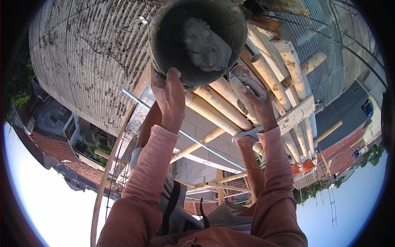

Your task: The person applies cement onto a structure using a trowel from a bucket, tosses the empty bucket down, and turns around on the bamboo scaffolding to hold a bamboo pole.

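Observation:
A round black bucket (164,45) is tilted so that I see into its mouth. My left hand (169,96) grips the near-left rim, thumb over the edge, the other fingers mostly hidden behind the wall. Closed round the pale handle (237,87) of a trowel, my right hand (259,96) is just outside the near-right rim. The trowel's blade (223,51) reaches into the bucket, with a lump of wet grey mortar (199,39) on and around it. What bears the bucket's weight is hidden.
Bamboo poles (224,105) and a wooden plank (296,113) lie beneath my hands. Corrugated roofing (90,53) spreads at left, more roofing (317,37) at right. A pale blue pipe (197,140) crosses below my arms, near a grey block wall (205,158). Rooftops show far below.

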### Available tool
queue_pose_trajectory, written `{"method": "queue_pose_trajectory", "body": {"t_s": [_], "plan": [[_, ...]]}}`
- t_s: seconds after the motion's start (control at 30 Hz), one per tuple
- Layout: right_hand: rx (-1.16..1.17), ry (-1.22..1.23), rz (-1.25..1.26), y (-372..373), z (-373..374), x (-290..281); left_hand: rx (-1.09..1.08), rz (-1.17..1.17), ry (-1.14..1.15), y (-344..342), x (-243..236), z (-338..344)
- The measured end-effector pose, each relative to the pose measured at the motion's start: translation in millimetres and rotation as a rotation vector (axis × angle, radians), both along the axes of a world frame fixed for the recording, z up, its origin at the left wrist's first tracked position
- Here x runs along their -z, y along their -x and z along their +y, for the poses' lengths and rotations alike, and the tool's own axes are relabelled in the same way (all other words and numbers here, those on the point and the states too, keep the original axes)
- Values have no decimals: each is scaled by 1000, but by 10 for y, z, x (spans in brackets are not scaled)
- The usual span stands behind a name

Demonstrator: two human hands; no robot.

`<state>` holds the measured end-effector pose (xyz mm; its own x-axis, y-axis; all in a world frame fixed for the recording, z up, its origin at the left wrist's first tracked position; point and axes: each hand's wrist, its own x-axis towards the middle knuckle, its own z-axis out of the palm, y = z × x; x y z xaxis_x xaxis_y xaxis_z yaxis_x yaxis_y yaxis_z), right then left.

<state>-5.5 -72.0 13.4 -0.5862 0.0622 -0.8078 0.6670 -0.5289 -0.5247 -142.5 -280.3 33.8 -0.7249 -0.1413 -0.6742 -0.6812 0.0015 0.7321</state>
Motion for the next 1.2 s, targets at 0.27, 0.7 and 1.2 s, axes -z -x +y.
{"method": "queue_pose_trajectory", "body": {"t_s": [0.27, 0.7, 1.2], "plan": [[199, 43, -80, -172, -104, -583, -227, -102, -44, -124, 164, -293], [531, 269, -60, 101, 115, -229, -297, -246, -120, -58, 115, -228], [217, 4, -100, 271, 99, 875, -328, -299, -95, -12, 116, -229]]}}
